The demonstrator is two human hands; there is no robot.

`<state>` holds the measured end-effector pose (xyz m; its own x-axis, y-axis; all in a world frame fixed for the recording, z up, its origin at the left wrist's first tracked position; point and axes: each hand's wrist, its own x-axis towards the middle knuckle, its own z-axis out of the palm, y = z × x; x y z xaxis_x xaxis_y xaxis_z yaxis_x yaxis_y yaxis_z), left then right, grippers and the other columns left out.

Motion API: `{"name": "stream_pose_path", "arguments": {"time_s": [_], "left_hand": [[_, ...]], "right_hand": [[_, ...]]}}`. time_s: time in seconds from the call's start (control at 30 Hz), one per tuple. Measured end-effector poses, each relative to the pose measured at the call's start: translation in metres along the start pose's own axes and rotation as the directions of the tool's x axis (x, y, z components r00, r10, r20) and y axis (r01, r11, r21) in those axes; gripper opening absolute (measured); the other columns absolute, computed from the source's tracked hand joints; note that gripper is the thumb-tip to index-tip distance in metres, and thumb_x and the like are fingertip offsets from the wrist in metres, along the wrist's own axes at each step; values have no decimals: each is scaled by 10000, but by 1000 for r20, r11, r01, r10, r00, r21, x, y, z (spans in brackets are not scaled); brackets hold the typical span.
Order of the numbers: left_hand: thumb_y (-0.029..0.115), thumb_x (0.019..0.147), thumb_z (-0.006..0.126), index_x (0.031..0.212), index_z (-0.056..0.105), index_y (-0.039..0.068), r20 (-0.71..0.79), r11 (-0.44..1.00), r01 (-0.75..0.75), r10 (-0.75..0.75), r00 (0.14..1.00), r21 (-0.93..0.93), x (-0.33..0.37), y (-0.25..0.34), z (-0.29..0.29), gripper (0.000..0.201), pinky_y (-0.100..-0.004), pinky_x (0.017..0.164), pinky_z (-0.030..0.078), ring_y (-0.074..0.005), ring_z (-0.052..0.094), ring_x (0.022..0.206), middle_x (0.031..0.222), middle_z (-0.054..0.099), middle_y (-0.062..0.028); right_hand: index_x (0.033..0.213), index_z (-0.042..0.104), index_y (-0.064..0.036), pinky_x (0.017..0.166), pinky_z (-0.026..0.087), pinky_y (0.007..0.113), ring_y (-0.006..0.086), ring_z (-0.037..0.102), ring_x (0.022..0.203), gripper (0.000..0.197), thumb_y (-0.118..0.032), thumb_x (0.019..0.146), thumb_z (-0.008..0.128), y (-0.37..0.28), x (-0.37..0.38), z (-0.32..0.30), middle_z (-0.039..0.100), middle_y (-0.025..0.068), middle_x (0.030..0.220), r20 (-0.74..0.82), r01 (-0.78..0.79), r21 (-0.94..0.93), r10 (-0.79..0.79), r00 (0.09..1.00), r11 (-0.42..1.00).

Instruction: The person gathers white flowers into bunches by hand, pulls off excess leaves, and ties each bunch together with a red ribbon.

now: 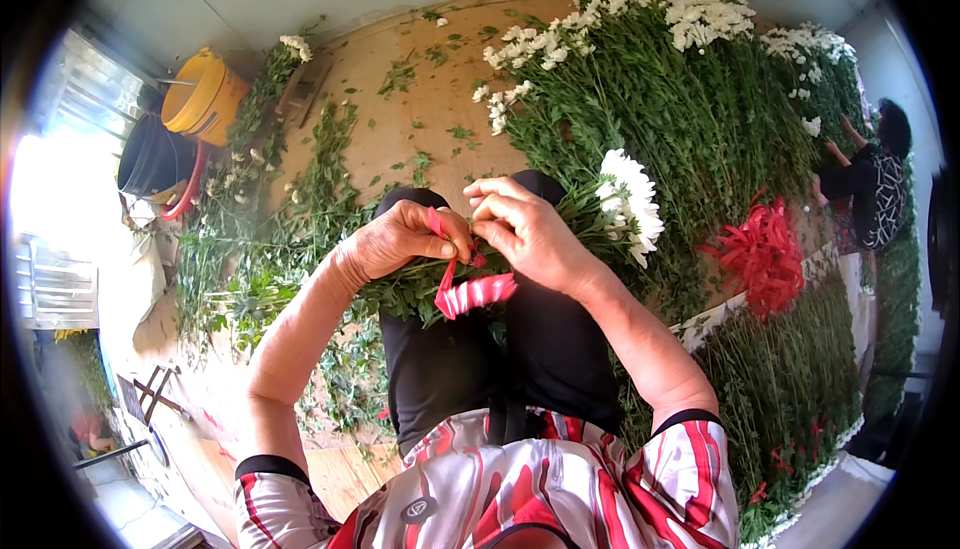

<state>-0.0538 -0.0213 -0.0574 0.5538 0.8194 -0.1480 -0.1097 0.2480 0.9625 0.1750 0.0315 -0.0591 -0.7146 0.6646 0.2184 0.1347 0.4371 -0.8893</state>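
A bunch of white chrysanthemums point(632, 211) lies across my thighs, its flower heads to the right and its leafy stems to the left. Around the stems runs a red ribbon point(476, 295), with a loose, shiny end hanging over my lap. My left hand point(412, 235) is closed, pinching the ribbon between thumb and fingers, and a short piece sticks up above its knuckles. Close beside it, my right hand point(527, 231) has its thumb and forefinger bent together at the ribbon, while the other fingers arch over. Its fingertips are partly hidden.
A large heap of white chrysanthemums point(680, 99) covers the floor ahead right. Red ribbons point(760, 259) lie piled on it. More stems point(780, 379) are stacked near right. Cut greens point(330, 169) litter the left floor, near a yellow bucket point(212, 99). Another person point(872, 179) works far right.
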Motion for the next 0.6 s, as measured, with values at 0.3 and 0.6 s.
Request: {"name": "stream_pose_path", "arguments": {"time_s": [0.3, 0.6], "left_hand": [[-1, 734, 761, 865, 671, 33, -249, 442, -56, 601, 759, 895, 16, -8, 33, 163, -306, 592, 504, -204, 620, 633, 739, 639, -75], [101, 813, 698, 851, 581, 69, -111, 231, -49, 630, 768, 972, 15, -11, 34, 127, -391, 614, 495, -290, 602, 661, 719, 578, -79]], "right_hand": [[1117, 596, -11, 843, 535, 350, 260, 666, 973, 248, 16, 872, 625, 2, 4, 3, 628, 112, 1105, 10, -89, 37, 89, 996, 995], [1013, 670, 18, 854, 533, 321, 236, 664, 974, 232, 78, 790, 652, 1, 6, -4, 650, 115, 1102, 70, -126, 111, 119, 990, 986]]}}
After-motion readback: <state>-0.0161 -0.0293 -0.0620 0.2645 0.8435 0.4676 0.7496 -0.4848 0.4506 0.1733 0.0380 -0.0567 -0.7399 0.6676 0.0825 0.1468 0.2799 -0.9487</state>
